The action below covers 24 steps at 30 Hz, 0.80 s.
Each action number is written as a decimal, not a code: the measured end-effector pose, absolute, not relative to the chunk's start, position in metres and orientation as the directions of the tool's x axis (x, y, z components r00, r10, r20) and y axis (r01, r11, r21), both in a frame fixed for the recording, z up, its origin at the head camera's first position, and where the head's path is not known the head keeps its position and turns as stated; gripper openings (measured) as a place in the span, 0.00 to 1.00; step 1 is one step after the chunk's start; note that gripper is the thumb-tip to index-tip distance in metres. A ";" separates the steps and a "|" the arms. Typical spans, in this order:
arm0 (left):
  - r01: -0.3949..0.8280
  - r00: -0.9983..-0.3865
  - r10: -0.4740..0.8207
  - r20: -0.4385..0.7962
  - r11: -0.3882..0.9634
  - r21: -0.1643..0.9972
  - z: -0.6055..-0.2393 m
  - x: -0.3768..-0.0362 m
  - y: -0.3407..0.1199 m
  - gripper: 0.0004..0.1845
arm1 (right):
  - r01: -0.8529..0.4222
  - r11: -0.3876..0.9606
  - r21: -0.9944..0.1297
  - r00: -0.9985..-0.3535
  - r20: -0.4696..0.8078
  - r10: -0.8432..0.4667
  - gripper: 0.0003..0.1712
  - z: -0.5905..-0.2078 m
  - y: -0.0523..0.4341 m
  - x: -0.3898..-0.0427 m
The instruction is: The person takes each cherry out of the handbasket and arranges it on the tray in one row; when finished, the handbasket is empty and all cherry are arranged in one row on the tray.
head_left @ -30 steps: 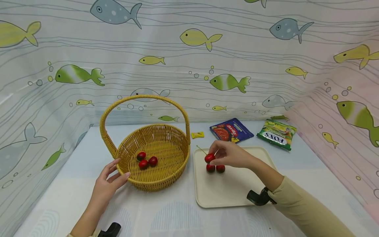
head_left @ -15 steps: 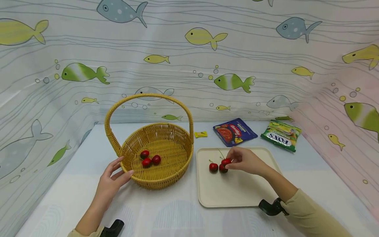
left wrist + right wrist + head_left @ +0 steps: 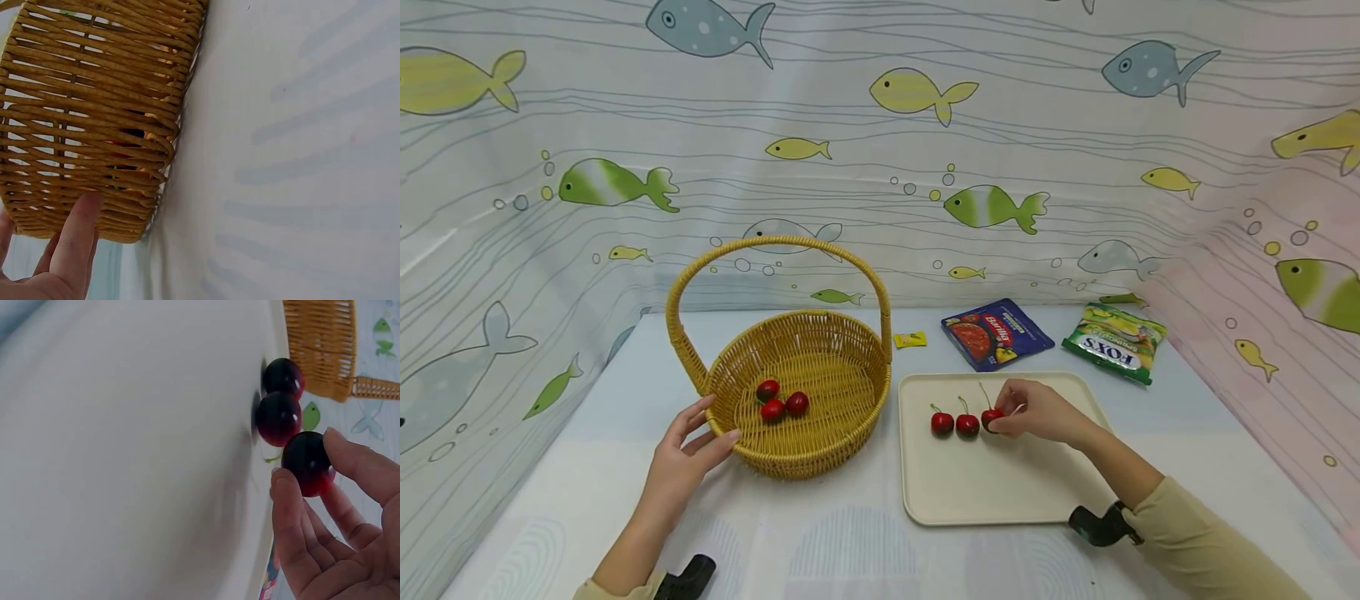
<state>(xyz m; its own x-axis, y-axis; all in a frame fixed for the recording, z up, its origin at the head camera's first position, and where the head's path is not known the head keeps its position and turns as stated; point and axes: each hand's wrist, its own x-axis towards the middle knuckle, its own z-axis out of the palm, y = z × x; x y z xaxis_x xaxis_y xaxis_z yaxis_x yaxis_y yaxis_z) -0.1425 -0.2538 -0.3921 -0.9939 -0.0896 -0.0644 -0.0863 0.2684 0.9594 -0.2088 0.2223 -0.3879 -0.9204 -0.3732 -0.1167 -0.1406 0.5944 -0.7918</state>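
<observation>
While the right hand [image 3: 1033, 412] pinches a cherry [image 3: 990, 418], probably light, firm and slippery, best held round its sides, the left hand [image 3: 681, 458], fingers relaxed, touches the basket [image 3: 808, 463].

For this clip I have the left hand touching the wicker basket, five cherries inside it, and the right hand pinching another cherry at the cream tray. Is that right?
Not quite: the head view shows three cherries in the wicker basket, not five. The left hand touching it and the right hand pinching another cherry at the cream tray are correct.
</observation>
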 end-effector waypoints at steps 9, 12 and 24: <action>-0.086 -0.994 -0.094 -0.062 0.277 0.957 -0.390 -0.142 -0.253 0.40 | -0.027 0.591 -0.806 -0.908 -0.227 -0.351 0.17 -0.397 0.225 -0.213; -0.087 -0.994 -0.095 -0.063 0.282 0.955 -0.390 -0.142 -0.253 0.40 | -0.002 0.606 -0.795 -0.912 -0.247 -0.327 0.17 -0.398 0.223 -0.213; -0.089 -0.993 -0.099 -0.064 0.279 0.956 -0.389 -0.141 -0.253 0.40 | 0.039 0.618 -0.785 -0.906 -0.289 -0.310 0.17 -0.397 0.223 -0.212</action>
